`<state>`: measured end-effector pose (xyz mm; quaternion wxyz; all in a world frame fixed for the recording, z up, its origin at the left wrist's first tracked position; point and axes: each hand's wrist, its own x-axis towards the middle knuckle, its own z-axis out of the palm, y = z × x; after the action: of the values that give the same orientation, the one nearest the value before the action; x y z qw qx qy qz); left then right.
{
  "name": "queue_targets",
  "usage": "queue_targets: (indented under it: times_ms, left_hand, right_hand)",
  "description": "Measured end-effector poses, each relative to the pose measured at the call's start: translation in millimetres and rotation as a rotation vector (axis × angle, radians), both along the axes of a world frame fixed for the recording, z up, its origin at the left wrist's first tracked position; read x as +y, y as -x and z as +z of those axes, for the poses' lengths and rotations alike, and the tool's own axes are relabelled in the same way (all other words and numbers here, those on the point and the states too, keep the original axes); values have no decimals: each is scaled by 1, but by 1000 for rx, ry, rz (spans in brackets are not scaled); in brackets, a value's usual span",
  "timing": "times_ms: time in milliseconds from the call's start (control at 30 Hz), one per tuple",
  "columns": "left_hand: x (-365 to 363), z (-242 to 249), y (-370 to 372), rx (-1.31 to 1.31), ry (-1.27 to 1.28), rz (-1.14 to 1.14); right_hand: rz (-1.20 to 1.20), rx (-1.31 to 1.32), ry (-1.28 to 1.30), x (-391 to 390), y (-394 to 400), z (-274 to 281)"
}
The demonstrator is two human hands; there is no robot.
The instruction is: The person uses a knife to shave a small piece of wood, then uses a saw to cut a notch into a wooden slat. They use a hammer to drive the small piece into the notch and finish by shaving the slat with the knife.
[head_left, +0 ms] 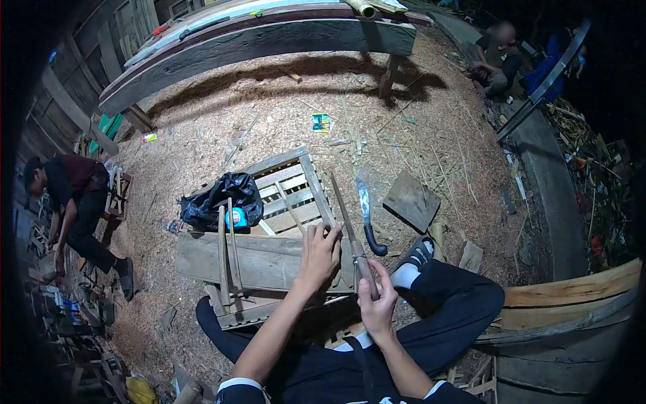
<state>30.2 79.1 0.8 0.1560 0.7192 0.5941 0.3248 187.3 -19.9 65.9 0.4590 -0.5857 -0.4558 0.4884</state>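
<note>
My right hand point(379, 303) is wrapped round the wooden handle of a long narrow-bladed knife point(346, 219), its blade pointing up and away from me. My left hand point(319, 254) is over the right end of a grey wooden board point(269, 259), fingers somewhat apart, fingertips close to the blade. A thin wood strip point(289, 207) runs up from beside those fingertips across a slatted wooden crate point(306, 192). Two more wood sticks point(223, 252) lie across the board's left part. On the ground right of the blade is a machete point(365, 212) with a black curved handle.
A black plastic bag point(225, 198) and a blue round item point(235, 217) sit on the crate. Right of the machete lies a square wooden block point(412, 200). A long bench point(269, 44) spans the back. One person point(74, 202) bends at left; another person point(498, 60) sits far right.
</note>
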Motion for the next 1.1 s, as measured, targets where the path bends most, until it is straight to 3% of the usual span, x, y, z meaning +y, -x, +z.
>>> queue_targets:
  times_ms: [867,933,1000,1100]
  left_hand:
    - [4,-4,-1,75,-68,15]
    - [2,-2,0,59,-72,23]
    - [3,-2,1,70,-59,30]
    - [3,-3,1,59,-37,25]
  right_hand:
    - [-45,-202,-146,-1,10,8]
    - [-8,-195,-128,1,8,3]
    - [-39,13,2,-6,9,6]
    - [-32,-19,-27,-10,7,9]
